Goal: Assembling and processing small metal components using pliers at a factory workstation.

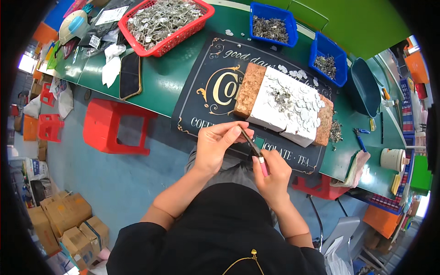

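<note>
Pink-handled pliers (pixel 251 144) with long dark jaws are gripped in my right hand (pixel 272 176). Their jaws slant up and left to the fingers of my left hand (pixel 219 145). Thumb and forefinger of that hand pinch at the jaw tips; whatever is between them is too small to make out. Just beyond both hands lies a white block (pixel 270 110) on brown bricks (pixel 250 90). Flat, pale round pieces (pixel 300 106) cover much of its top, with a small heap of metal bits (pixel 282 98) among them.
A red basket (pixel 130 38) of silvery pieces stands far left, near a phone (pixel 130 76). Blue trays (pixel 293 28) (pixel 341 62) with small metal parts are at the back. Blue-handled pliers (pixel 360 140) and a white pot (pixel 392 160) lie right. A red stool (pixel 103 126) stands left.
</note>
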Available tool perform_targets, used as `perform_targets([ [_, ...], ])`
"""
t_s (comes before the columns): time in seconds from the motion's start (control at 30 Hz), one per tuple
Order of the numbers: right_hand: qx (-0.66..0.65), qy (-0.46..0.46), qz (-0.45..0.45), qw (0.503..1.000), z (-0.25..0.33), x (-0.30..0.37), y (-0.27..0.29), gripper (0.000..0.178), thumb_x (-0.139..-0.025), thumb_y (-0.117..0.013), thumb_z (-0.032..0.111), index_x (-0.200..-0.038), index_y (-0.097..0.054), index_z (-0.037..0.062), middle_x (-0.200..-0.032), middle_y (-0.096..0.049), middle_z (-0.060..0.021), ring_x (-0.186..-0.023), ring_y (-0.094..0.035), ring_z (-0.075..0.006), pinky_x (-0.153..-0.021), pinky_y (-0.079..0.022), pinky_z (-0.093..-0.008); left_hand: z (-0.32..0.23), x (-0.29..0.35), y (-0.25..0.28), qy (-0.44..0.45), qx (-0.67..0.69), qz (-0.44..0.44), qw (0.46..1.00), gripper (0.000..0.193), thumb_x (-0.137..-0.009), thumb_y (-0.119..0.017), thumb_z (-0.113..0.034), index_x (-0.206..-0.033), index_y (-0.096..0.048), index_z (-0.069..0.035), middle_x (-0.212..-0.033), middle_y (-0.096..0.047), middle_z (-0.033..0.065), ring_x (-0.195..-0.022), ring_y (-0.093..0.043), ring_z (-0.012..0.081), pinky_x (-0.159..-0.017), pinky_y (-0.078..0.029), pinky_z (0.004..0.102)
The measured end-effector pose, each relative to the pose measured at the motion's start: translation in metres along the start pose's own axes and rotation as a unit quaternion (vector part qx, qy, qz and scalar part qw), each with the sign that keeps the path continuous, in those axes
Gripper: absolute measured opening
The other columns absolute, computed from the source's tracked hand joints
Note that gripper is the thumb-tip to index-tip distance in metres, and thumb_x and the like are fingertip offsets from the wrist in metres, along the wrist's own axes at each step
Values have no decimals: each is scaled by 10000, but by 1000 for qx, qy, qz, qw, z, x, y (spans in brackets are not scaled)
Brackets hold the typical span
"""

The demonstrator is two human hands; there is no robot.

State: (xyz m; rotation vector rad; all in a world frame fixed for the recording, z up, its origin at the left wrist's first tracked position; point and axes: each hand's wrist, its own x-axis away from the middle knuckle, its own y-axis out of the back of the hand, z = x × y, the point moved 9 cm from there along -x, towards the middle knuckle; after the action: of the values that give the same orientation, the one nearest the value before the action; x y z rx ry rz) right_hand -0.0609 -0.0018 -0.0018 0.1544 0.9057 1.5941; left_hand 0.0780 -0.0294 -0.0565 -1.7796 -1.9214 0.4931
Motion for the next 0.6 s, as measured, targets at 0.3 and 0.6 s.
perform_targets([
  [0.3,89,-193,-206,955,-91,29,129,210,-853,-518,62,-1028,-546,-49,-918,-583,-60,-743,-489,-89,-667,-401,-223,-104,-58,-4,-304,-670,-66,674,184,-797,-607,-138,-927,-645,-14,-821,-628,91,-794,-547,237,-724,-437,315],
  [0.6,355,-209,-258,874,-171,53,198,288,-838,-572,183,-1040,-568,-21,-922,-555,-156,-925,-516,-299,-817,-397,-372,-40,43,-19,90,-453,463,757,225,-848,-549,-228,-936,-589,-25,-791,-621,116,-774,-595,293,-713,-464,353],
])
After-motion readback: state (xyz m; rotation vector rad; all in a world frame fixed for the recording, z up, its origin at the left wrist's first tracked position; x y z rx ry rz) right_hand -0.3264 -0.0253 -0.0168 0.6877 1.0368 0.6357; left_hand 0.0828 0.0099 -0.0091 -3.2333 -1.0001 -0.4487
